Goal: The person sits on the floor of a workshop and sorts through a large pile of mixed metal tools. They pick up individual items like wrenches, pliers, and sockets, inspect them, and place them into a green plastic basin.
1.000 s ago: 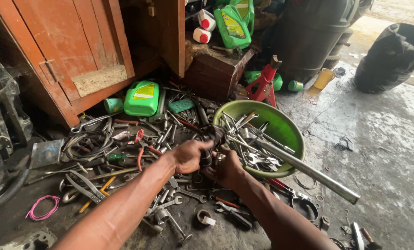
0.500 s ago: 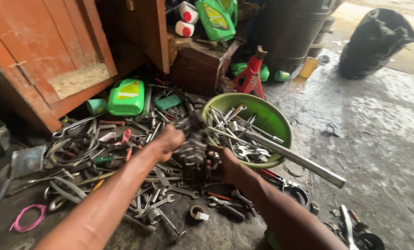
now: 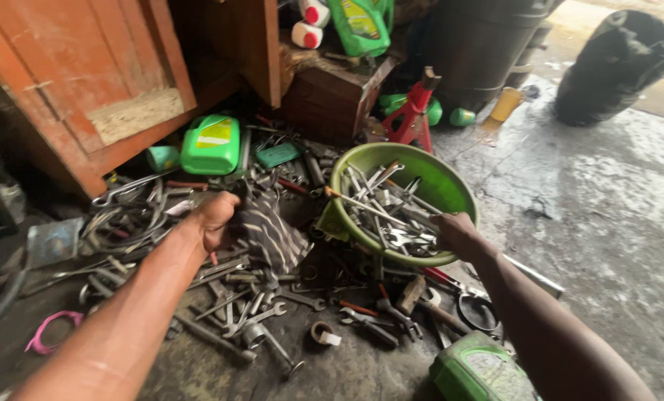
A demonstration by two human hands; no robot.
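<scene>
My left hand [image 3: 214, 215] is closed on a dark striped rag [image 3: 272, 234] that hangs over a heap of wrenches [image 3: 235, 297] on the floor. My right hand [image 3: 454, 230] rests on the near rim of a green plastic bowl [image 3: 451, 189]. The bowl is packed with spanners and other metal tools [image 3: 387, 212]. Whether the right hand's fingers grip a tool inside the bowl is hidden by the hand itself.
A red wooden cabinet [image 3: 86, 82] stands at the back left, with a green jug [image 3: 211, 145] lying before it. A red jack stand [image 3: 413, 111] and a dark barrel [image 3: 480, 44] are behind the bowl. A green container [image 3: 480, 375] sits at the bottom right.
My hands have come apart: the left went left and took hold of the striped rag, the right went to the bowl's rim. The view has shifted closer to the bowl.
</scene>
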